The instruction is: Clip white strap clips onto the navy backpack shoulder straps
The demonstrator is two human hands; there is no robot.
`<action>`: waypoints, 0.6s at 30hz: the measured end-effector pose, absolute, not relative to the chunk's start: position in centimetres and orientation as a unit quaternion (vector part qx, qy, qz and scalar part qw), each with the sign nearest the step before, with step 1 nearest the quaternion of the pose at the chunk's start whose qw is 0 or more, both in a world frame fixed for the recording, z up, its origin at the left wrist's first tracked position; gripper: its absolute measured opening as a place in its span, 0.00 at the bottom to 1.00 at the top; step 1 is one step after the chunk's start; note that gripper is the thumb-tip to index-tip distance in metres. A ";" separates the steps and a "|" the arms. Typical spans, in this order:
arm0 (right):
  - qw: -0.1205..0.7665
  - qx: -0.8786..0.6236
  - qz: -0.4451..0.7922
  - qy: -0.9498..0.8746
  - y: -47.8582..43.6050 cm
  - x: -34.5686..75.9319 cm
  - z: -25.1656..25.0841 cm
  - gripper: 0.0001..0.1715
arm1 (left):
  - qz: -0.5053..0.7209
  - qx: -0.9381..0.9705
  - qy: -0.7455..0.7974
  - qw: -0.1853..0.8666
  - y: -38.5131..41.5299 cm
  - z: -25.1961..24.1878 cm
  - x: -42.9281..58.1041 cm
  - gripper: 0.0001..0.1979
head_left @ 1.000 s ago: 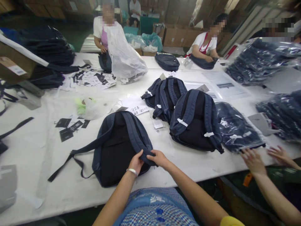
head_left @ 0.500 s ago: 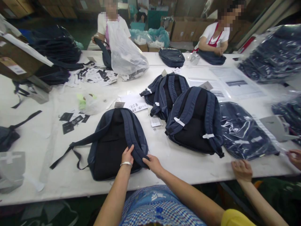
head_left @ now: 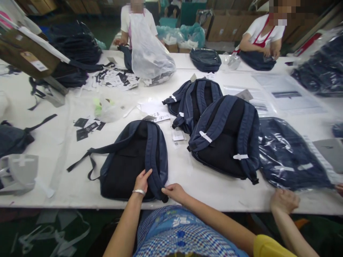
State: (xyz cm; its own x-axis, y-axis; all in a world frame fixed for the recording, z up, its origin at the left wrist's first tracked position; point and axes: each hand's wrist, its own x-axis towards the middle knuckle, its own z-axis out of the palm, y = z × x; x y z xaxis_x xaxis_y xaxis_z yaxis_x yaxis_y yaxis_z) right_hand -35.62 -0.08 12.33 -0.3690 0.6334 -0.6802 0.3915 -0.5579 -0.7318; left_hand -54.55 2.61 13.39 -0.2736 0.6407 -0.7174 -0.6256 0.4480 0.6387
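Note:
A navy backpack [head_left: 125, 164] lies back-up on the white table [head_left: 214, 185] right in front of me. One of its shoulder straps [head_left: 157, 157] runs straight down the black back panel. The other strap trails off to the left. My left hand [head_left: 141, 182], with a bracelet on the wrist, grips the lower part of the straight strap between thumb and fingers. My right hand [head_left: 174, 191] pinches the bottom end of the same strap at the bag's lower right corner.
Two more navy backpacks [head_left: 227, 139] [head_left: 195, 101] lie to the right, next to a bagged backpack [head_left: 286, 157]. A co-worker's hand [head_left: 284, 200] rests at the table edge. Black tags [head_left: 87, 126], a small plastic bag [head_left: 107, 109] and a paper note [head_left: 154, 109] lie beyond. Two people work across the table.
The arched strap has been laid straight down the back panel, and both my hands came closer to the table edge. The co-worker's hand left the bagged backpack. The view shifted left.

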 end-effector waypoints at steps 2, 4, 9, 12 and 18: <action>0.099 -0.591 0.595 -0.537 0.5 -33.6 12.1 0.20 | 0.526 0.011 0.597 0.605 2.3 12.9 -54.7 0.12; 0.119 -0.613 0.497 -0.602 1.4 -31.9 12.1 0.13 | 0.518 0.010 0.596 0.613 2.3 12.6 -54.9 0.12; 0.056 -0.595 0.338 -0.727 3.5 -31.5 11.6 0.23 | 0.516 0.027 0.590 0.620 2.3 12.4 -55.2 0.11; 0.012 -0.589 0.337 -0.734 4.2 -32.2 10.9 0.13 | 0.522 0.041 0.584 0.621 2.1 12.2 -55.2 0.11; 0.114 -0.619 0.385 -0.675 5.2 -29.8 12.5 0.06 | 0.531 0.060 0.572 0.622 1.8 11.5 -55.2 0.14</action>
